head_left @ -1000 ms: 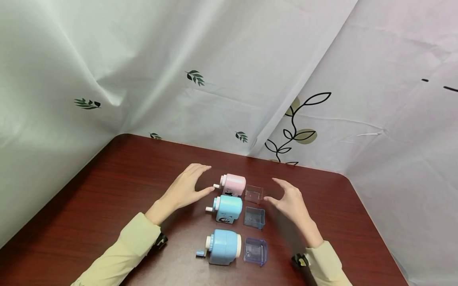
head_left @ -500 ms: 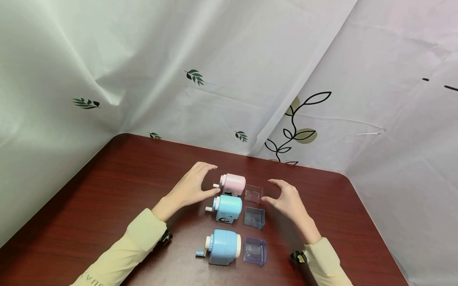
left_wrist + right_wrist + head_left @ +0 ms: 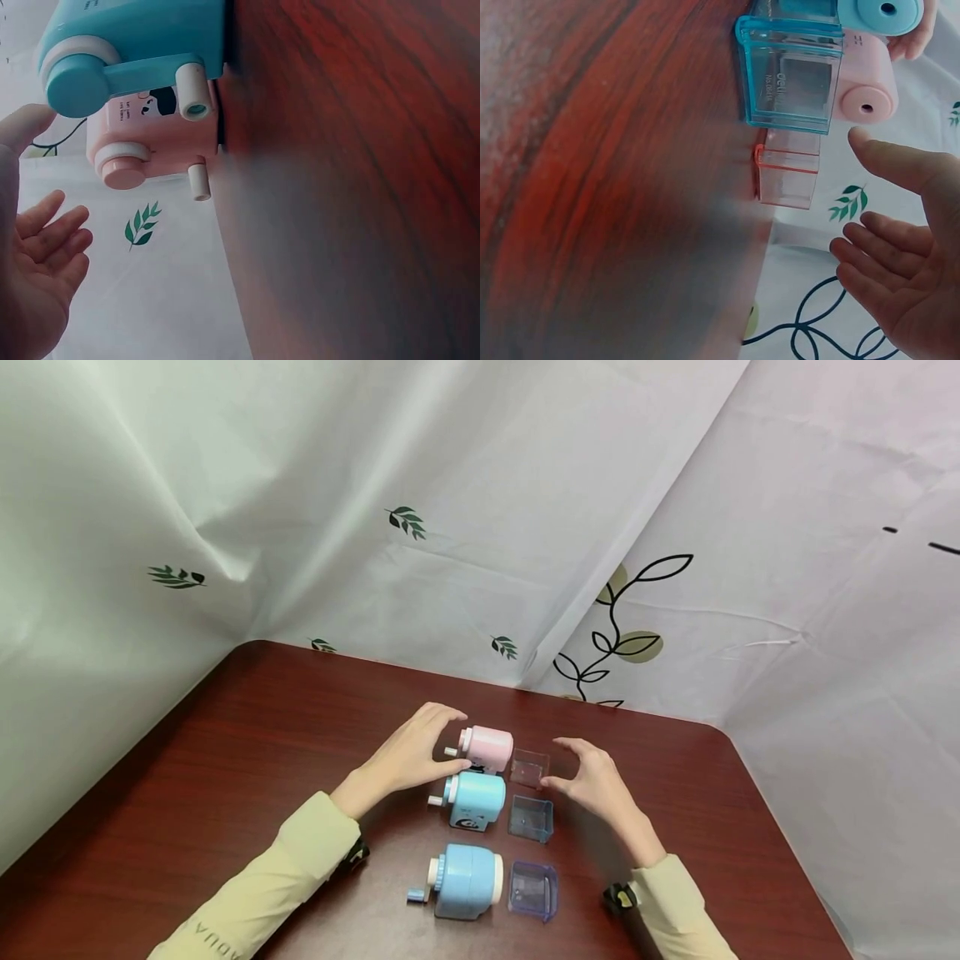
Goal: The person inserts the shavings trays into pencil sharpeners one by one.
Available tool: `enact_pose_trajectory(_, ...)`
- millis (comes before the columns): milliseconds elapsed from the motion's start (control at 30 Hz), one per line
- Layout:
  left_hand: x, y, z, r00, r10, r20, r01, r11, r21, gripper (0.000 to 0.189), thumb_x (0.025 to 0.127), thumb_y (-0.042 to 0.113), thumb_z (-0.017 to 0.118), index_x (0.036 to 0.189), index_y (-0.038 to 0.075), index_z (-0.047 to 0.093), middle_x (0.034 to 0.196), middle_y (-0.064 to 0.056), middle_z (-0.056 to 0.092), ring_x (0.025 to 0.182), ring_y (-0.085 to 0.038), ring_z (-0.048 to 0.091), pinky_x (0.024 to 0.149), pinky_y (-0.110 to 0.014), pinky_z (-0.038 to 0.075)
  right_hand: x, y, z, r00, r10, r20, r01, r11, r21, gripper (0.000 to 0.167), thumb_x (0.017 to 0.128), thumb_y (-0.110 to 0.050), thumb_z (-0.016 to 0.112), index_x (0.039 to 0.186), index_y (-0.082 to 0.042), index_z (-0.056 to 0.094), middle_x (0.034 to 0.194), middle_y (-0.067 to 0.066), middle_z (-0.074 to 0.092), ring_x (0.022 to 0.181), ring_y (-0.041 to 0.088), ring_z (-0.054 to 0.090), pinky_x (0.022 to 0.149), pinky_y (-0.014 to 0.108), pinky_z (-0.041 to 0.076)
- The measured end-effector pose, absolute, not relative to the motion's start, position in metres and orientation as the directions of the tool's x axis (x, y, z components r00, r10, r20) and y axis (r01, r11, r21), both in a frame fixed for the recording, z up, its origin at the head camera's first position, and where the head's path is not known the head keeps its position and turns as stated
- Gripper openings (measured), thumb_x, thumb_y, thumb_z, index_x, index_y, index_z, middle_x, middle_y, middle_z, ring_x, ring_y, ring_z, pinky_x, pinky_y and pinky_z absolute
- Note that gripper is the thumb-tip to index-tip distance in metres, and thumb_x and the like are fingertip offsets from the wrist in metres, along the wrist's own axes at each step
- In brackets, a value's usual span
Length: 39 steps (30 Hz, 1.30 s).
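Observation:
Three crank pencil sharpeners stand in a column on the table. Farthest back is the pink sharpener [image 3: 491, 748], then the light-blue sharpener [image 3: 480, 797] with a panda print, and the larger blue sharpener [image 3: 467, 881] nearest. My left hand [image 3: 412, 750] is beside the pink one's crank, thumb and fingers spread apart around nothing. On the other side my right hand [image 3: 597, 781] reaches toward the clear pink shavings drawer [image 3: 529, 768], thumb tip close to it and fingers apart. In the right wrist view that palm [image 3: 900, 270] is bare.
To the right of the sharpeners lie a clear blue drawer [image 3: 532, 818] and a clear purple drawer [image 3: 533, 890], one beside each body. A white patterned curtain [image 3: 465, 568] hangs behind the dark red wooden table [image 3: 300, 710].
My left hand has moved right, closer to the pink sharpener. My right hand has drifted slightly left toward the pink drawer. The sharpeners and drawers stay in place.

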State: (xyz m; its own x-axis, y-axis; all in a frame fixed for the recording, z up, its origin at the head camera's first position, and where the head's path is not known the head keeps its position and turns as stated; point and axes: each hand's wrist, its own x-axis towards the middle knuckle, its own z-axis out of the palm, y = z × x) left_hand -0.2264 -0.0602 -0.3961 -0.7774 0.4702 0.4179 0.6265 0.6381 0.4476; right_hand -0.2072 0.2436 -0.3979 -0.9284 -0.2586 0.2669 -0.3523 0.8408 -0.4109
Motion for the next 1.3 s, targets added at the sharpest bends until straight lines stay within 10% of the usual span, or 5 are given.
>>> enact_pose_trajectory(1300, -0.256, -0.043, -0.417, -0.829, 0.519, 0.208, 0.494, 0.508, 0.705, 0.063, 0.079, 0.044, 0.075, 0.131, 0.014, 0.054, 0.128, -0.006, 0.058, 0.117, -0.024, 0.051, 0.095, -0.048, 0.044, -0.219, 0.241, -0.412, -0.939, -0.301, 0.166, -0.344, 0.845, -0.409, 0.064, 0.071, -0.026, 0.084, 0.124, -0.001, 0.061, 0.123, 0.017, 0.064, 0.115, 0.033, 0.060, 0.092, 0.049, 0.049)
